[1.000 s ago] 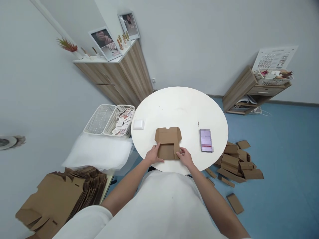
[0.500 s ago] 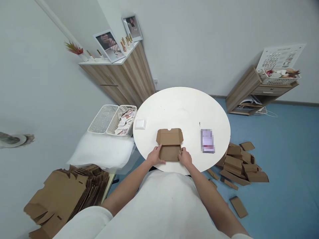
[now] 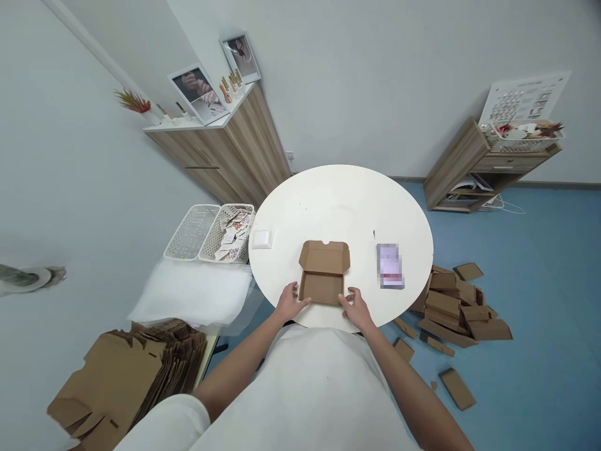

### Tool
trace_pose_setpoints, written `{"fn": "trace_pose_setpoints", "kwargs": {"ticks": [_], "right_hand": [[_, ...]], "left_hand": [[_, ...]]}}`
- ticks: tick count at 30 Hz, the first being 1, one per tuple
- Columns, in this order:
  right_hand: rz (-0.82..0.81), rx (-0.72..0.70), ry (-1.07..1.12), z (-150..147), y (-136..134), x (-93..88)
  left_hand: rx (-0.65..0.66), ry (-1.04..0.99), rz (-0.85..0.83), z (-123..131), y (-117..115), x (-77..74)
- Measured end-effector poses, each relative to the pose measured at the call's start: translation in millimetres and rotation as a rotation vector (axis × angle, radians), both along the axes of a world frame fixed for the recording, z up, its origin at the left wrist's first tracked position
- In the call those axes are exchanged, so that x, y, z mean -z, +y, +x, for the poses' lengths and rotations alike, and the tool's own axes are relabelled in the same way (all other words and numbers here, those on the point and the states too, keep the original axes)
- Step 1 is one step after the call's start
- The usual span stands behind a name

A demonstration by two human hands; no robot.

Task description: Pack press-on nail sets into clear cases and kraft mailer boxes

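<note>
A brown cardboard box stands near the front edge of the round white table, its lid raised and leaning away from me. Nothing shows inside it. My left hand is at the box's left front corner, fingers apart, thumb by the front edge. At the right front corner is my right hand, also with fingers spread and the thumb close to the box. Whether either thumb touches the cardboard I cannot tell.
A blurred purple item lies right on the table, a small white packet left. Beyond the left edge are a basket of cards, white sheets and stacked flat cardboard. Folded boxes are heaped on the floor at right.
Both hands have loosened from the box sides, with fingers now spread beside it. The box sits slightly farther right in view; the camera has also shifted a little.
</note>
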State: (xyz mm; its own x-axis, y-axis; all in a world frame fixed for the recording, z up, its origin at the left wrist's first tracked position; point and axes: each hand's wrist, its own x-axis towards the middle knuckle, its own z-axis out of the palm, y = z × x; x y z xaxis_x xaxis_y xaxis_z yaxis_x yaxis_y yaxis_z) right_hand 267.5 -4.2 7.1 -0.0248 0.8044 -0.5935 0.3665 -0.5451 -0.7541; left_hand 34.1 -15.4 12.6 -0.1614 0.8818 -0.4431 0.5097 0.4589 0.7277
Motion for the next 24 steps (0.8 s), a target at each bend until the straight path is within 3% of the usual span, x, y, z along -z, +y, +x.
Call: {"fn": "trace_pose_setpoints", "kwargs": {"ticks": [5,9,16,24], "right_hand": [[-0.035,0.156,0.273,-7.8,-14.6,-7.8],[0.021,0.23,0.364,-12.1,-6.0,-14.1],[-0.031,0.207,0.513,-7.8,17.0,-12.0],[-0.032,0.212,0.502,-9.8,12.9,-10.8]], "left_hand": [[-0.195,-0.241,-0.151,4.0,-4.0,-3.3],[-0.242,-0.346,-0.118,13.2,7.2,-14.4],[-0.084,-0.327,-0.053,20.0,27.0,-26.7],[0.004,-0.255,-0.053,16.8,25.0,-23.7]]}}
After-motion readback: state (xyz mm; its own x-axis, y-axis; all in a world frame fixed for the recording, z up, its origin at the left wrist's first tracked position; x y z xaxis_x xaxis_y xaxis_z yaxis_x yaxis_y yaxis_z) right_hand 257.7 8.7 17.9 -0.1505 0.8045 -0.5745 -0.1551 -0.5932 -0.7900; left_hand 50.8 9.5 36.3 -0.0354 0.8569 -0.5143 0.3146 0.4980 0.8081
